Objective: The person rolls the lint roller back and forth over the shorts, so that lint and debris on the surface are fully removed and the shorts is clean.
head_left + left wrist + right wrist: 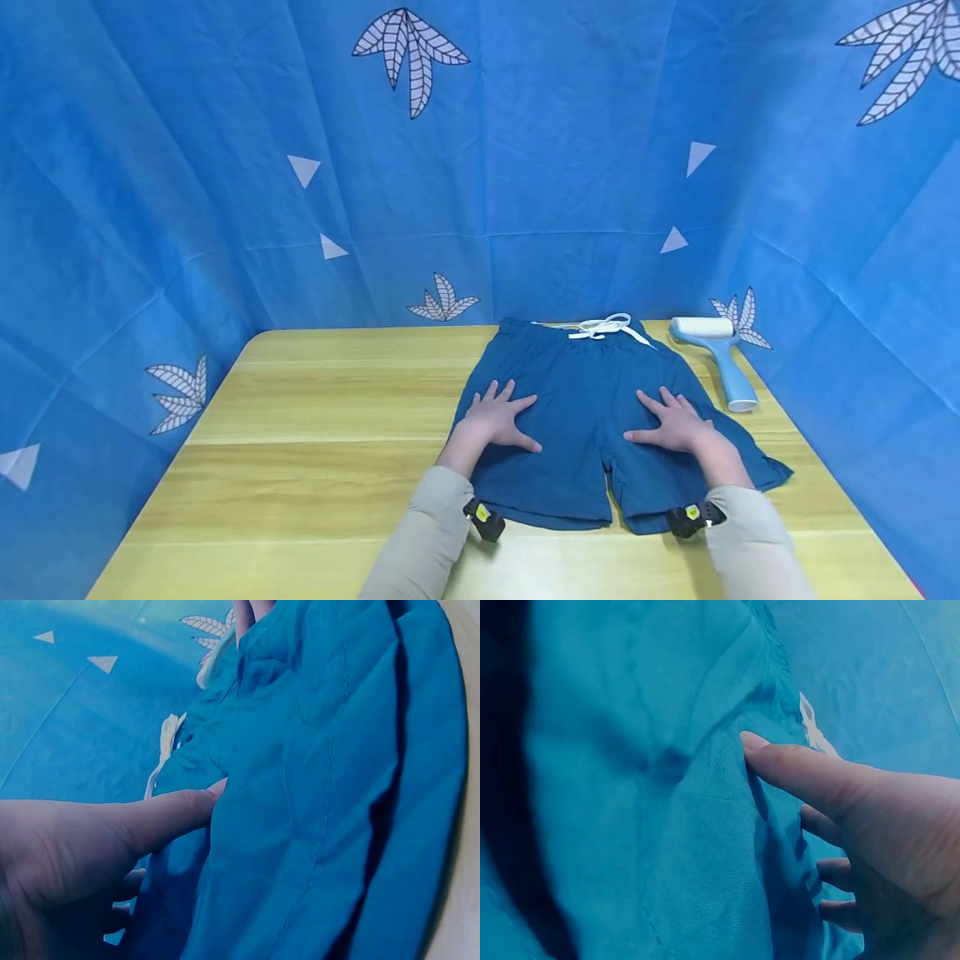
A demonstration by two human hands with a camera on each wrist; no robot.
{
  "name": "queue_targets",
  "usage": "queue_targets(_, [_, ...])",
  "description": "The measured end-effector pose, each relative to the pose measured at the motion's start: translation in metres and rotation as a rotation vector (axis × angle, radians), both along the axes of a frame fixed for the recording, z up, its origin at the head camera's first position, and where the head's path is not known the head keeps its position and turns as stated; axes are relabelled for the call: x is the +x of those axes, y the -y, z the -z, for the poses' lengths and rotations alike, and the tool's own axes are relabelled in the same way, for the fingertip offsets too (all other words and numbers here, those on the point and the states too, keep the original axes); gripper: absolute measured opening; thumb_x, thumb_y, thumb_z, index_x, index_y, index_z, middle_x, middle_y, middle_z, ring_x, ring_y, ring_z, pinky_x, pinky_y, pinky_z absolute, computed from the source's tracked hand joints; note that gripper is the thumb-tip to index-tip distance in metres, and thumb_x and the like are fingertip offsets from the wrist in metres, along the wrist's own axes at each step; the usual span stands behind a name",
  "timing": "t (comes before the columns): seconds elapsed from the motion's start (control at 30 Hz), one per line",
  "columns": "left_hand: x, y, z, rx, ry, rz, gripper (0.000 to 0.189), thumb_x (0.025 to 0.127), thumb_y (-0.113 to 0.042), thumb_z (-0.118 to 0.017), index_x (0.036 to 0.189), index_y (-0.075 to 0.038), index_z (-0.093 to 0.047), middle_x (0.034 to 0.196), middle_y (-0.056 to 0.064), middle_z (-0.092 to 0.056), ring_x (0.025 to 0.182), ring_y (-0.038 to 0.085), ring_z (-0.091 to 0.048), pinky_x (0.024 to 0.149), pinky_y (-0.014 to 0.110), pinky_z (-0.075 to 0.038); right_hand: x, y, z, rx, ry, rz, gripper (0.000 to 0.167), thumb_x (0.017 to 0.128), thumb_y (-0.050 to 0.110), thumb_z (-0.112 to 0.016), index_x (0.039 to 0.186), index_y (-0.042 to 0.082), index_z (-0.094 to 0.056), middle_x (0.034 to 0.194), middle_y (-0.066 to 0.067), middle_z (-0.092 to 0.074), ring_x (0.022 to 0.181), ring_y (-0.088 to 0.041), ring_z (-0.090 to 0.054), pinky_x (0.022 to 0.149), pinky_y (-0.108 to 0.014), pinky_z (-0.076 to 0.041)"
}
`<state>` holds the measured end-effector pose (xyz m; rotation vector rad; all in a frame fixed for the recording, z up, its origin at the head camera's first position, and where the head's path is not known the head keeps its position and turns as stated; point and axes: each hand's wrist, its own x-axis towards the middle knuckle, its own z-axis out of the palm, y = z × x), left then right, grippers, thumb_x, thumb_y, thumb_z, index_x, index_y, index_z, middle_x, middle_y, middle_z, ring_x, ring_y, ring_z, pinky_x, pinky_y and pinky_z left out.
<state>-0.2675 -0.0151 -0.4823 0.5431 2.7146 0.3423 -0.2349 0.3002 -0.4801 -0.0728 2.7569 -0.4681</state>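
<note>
A pair of dark blue shorts (570, 400) lies spread on the table, waistband toward the back and leg openings toward the front. Its white drawstring (600, 326) is tied in a bow at the waist. My left hand (498, 417) rests on the leg at the left, fingers spread and straight. On the other leg lies my right hand (671, 423), its fingers likewise spread over the cloth. Both wrist views show a thumb, the left thumb (172, 817) and the right thumb (802, 769), laid against the creased blue fabric.
A lint roller (720, 358) with a light blue handle and white roll lies right of the shorts, near the table's right edge. The wooden table (315, 467) extends to the left. Blue patterned curtains (480, 167) hang behind and along both sides.
</note>
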Motion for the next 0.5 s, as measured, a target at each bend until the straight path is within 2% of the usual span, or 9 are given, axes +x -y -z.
queue_targets(0.5, [0.004, 0.048, -0.001, 0.047, 0.027, 0.003, 0.089, 0.076, -0.059, -0.074, 0.152, -0.033, -0.034, 0.165, 0.011, -0.013, 0.152, 0.041, -0.004, 0.120, 0.065, -0.011, -0.002, 0.049, -0.003, 0.027, 0.012, -0.025, 0.099, 0.082, 0.063, -0.065, 0.154, 0.009, -0.025, 0.158, -0.033, -0.011, 0.142, -0.059, -0.009, 0.102, -0.084, -0.016])
